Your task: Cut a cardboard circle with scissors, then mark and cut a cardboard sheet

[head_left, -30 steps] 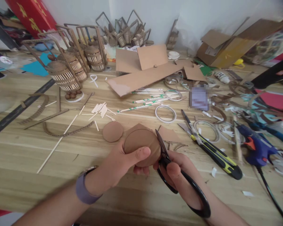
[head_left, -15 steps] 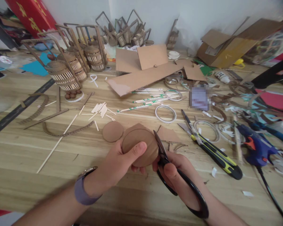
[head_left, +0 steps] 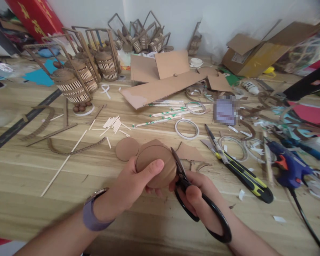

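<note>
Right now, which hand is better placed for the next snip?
Likely the right hand: it holds the scissors, blades at the right edge of the cardboard piece. The left hand is occupied holding that piece.

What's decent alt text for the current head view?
A person's left hand holds a round cardboard piece; the right hand holds black-handled scissors at its right edge. Around them on the wooden table lie another cardboard disc, pale sticks, a utility knife and a blue glue gun, with slatted basket-like models behind.
</note>
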### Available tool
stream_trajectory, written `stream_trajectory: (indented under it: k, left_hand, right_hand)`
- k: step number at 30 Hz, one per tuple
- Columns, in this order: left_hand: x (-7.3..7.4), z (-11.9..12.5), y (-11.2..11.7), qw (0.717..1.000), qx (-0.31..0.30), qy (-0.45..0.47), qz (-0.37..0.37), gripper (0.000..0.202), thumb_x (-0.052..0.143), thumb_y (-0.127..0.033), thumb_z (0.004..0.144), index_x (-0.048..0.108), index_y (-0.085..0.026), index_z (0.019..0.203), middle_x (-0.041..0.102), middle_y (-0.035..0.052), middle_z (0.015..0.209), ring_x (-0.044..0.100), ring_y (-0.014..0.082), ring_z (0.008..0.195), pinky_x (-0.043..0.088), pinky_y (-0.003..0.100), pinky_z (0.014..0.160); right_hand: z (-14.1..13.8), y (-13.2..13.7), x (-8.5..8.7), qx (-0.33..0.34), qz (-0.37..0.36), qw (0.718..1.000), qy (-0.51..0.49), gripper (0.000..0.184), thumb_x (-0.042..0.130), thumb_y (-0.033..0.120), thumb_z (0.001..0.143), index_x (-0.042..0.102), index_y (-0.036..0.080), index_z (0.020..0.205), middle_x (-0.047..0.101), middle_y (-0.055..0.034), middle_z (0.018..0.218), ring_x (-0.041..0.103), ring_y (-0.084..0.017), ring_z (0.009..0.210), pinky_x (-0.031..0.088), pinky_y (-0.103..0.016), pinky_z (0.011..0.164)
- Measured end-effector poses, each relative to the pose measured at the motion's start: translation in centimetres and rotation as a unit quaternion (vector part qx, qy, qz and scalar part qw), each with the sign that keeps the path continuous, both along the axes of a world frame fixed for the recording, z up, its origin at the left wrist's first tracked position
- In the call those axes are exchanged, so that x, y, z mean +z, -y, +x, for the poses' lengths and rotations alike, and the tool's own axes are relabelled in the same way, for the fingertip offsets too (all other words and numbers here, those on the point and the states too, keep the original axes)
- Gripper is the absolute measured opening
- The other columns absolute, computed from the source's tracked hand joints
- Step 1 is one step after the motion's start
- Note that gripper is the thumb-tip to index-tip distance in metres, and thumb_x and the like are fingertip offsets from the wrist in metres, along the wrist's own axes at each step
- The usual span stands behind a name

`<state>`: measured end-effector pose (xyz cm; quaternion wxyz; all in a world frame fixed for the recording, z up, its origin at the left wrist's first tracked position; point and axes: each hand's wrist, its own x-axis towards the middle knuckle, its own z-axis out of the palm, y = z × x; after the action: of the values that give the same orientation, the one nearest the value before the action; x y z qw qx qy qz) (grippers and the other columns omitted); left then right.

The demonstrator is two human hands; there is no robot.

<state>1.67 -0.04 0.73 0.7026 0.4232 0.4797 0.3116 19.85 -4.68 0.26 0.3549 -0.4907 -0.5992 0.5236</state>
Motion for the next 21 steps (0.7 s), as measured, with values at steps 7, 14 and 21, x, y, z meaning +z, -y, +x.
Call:
stream_trajectory:
  k: [7, 14, 21]
  left_hand:
    - [0.51, 0.15, -0.03, 1.0, -0.004, -0.018, -0.023, 0.044, 0.077, -0.054, 0.074, 0.065, -0.019, 0.099, 0.07, -0.0001, 0.068, 0.062, 0.0153, 0.052, 0.048, 0.023, 0.045]
    - [0.57, 0.14, -0.09, 0.999, -0.015, -0.001, -0.04, 0.045, 0.078, -0.052, 0.074, 0.066, -0.019, 0.102, 0.074, 0.0012, 0.073, 0.064, 0.0149, 0.051, 0.046, 0.022, 0.045]
    - [0.64, 0.18, -0.01, 0.999, 0.0, 0.002, -0.05, 0.044, 0.081, -0.05, 0.072, 0.066, -0.019, 0.1, 0.073, -0.0003, 0.073, 0.064, 0.0144, 0.052, 0.046, 0.021, 0.043]
  right_hand:
    - [0.13, -0.47, 0.54, 0.045, 0.013, 0.999, 0.018, 0.079, 0.019, 0.096, 0.075, 0.047, 0.023, 0.062, 0.042, 0.0029, 0.046, 0.039, -0.013, 0.042, 0.032, -0.027, 0.043]
    - [0.28, -0.57, 0.67, 0.047, 0.004, 0.999, 0.022, 0.083, 0.019, 0.097, 0.073, 0.056, 0.022, 0.068, 0.042, 0.0034, 0.046, 0.04, -0.013, 0.042, 0.034, -0.027, 0.043]
    - [0.35, -0.54, 0.44, 0.066, 0.001, 0.998, 0.015, 0.091, 0.018, 0.096, 0.074, 0.064, 0.019, 0.081, 0.042, 0.0042, 0.048, 0.04, -0.014, 0.044, 0.036, -0.028, 0.047]
